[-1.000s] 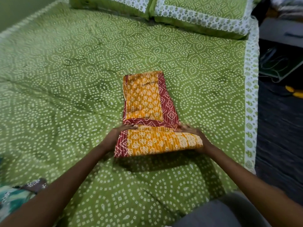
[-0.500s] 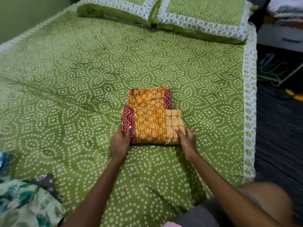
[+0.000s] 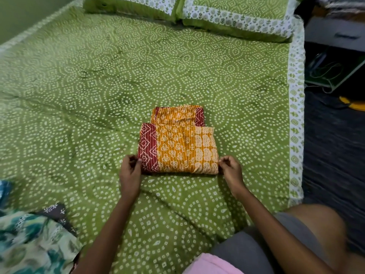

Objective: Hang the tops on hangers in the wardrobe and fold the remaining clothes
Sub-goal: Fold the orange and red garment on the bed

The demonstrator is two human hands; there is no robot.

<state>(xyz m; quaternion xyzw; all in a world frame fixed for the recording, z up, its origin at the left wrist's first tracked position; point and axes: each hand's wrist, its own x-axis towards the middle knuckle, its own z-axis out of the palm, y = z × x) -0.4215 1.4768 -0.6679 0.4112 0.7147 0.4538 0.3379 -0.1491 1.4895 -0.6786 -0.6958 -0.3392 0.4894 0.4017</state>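
I count one folded orange-and-maroon cloth point(image 3: 178, 147) lying on the green bedspread point(image 3: 79, 95), doubled so that a narrower layer sticks out from under the far edge of the top fold. It sits directly between my two hands. My left hand point(image 3: 129, 175) is at the cloth's near left corner, its fingers curled narrow, with the thumb and fingertips pinching the maroon border strip. My right hand point(image 3: 230, 172) is at the near right corner, fingers likewise drawn together in a tight curl just touching the pale orange edge; I cannot tell whether they actually pinch the fabric or only rest against it.

Beyond my fingertips, well past the cloth, I count two pillows point(image 3: 237, 18) side by side at the head of the bed, both green with white printed borders. Behind my left wrist, at the near left corner of the view, lies one heap of other clothes point(image 3: 33, 240), a teal and cream print with a dark patterned piece point(image 3: 57, 212) on it. To the right of my right hand the bedspread's white border ends and dark floor point(image 3: 331, 155) shows.
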